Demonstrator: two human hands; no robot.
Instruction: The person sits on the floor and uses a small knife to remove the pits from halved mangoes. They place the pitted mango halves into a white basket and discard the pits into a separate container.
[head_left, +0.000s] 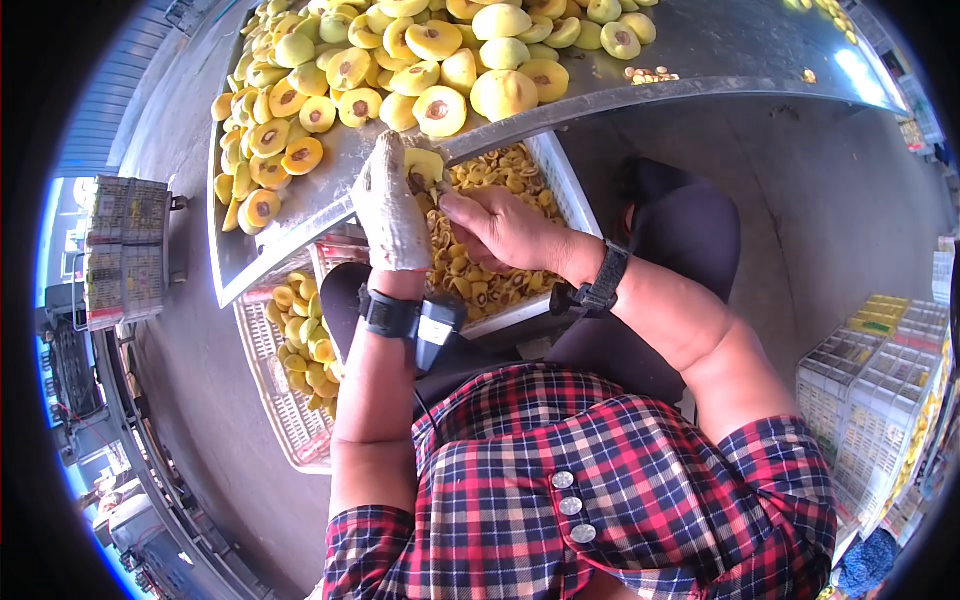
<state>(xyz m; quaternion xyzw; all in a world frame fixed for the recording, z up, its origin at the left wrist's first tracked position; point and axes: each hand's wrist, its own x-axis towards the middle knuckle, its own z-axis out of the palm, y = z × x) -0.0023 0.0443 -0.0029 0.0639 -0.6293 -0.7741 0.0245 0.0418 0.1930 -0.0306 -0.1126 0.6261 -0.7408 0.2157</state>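
Note:
My left hand (390, 202), in a whitish work glove, holds a yellow peach half (424, 166) near the table's front edge. The dark hollow of the peach half faces my right hand (502, 225), which is bare. Its fingers are closed around a small tool (435, 194); only a little of it shows at the fruit, and the handle is hidden in the fist. Below both hands stands a white plastic crate (574, 191) full of cut yellow peach pieces (480, 274). On the metal table (337, 169) beyond lies a heap of halved peaches (439, 111), several with brown centres facing up.
A small group of peach stones (651, 75) lies on the table, right of the heap. By my left leg a pale plastic basket (277, 397) holds more peach halves (307, 337). Stacked crates (870, 382) stand at right, another crate stack (127, 251) at far left.

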